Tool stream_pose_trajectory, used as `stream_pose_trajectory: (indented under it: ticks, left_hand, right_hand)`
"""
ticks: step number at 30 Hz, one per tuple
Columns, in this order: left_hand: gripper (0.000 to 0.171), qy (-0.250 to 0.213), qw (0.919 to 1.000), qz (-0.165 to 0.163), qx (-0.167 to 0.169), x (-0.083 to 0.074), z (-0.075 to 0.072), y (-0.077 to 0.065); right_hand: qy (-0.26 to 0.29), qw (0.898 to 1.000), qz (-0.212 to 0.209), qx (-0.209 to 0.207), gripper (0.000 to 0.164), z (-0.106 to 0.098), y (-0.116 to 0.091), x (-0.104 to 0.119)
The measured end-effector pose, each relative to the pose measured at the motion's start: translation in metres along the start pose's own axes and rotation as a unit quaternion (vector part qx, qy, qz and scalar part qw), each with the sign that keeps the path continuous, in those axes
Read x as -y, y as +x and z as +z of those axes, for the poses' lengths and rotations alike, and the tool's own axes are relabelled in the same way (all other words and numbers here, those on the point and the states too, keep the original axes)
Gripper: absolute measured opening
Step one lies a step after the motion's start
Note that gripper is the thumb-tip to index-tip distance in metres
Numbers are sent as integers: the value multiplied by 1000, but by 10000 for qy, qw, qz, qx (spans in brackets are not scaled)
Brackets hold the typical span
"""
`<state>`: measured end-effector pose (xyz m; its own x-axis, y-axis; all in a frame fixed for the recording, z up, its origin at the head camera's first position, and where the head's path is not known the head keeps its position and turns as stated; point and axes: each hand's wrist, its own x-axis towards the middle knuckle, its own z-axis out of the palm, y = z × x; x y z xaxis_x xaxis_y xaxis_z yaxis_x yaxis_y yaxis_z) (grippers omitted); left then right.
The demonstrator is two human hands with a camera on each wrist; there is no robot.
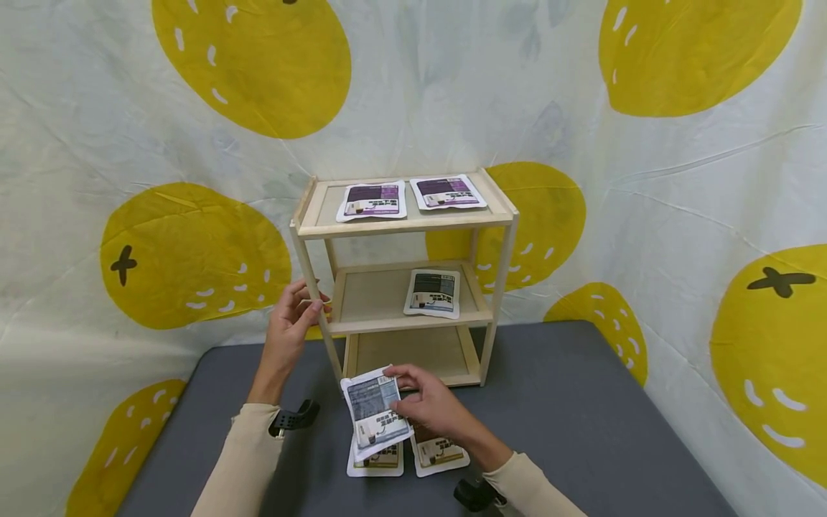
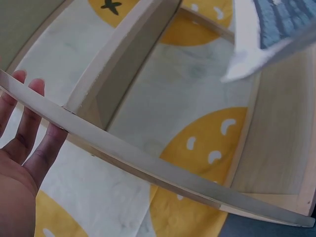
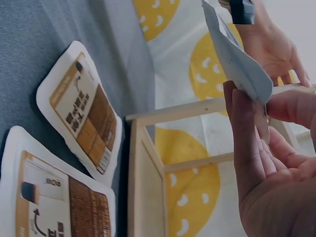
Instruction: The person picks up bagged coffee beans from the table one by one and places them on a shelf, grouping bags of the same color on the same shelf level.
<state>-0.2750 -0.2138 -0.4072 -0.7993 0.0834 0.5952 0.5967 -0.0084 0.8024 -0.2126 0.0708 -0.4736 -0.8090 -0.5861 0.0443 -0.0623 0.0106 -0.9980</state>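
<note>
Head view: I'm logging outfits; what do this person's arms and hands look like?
Both sleeves are plain cream. The left wristband and right wristband are black, the left one apparently perforated. The left hand and right hand are gloveless.

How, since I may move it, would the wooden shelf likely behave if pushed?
The wooden shelf may be light for its size, as thin posts and open sides make up much of it. A high push could tip it, since it looks tall for its depth. Two purple-labelled packets might slide, lying flat on top.
</note>
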Motion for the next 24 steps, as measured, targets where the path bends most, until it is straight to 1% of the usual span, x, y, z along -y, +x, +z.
stream_pose_trajectory:
  ticks: [5, 10, 19, 24]
  left_hand:
    - [38, -34, 10000, -30, -2, 0, 0, -1]
    - [38, -65, 9999, -73, -23, 0, 0, 0]
    - [38, -68, 10000, -44, 2, -1, 0, 0]
    - [38, -18, 10000, -43, 17, 1, -1, -1]
  right_hand:
    - [60, 10000, 16, 53, 56, -6, -1, 7]
    - [53, 9998, -110, 143, 58, -10, -3, 14]
    - [-270, 9990, -327, 164, 58, -17, -5, 26]
    - [-526, 9979, -375, 50, 60, -20, -6, 33]
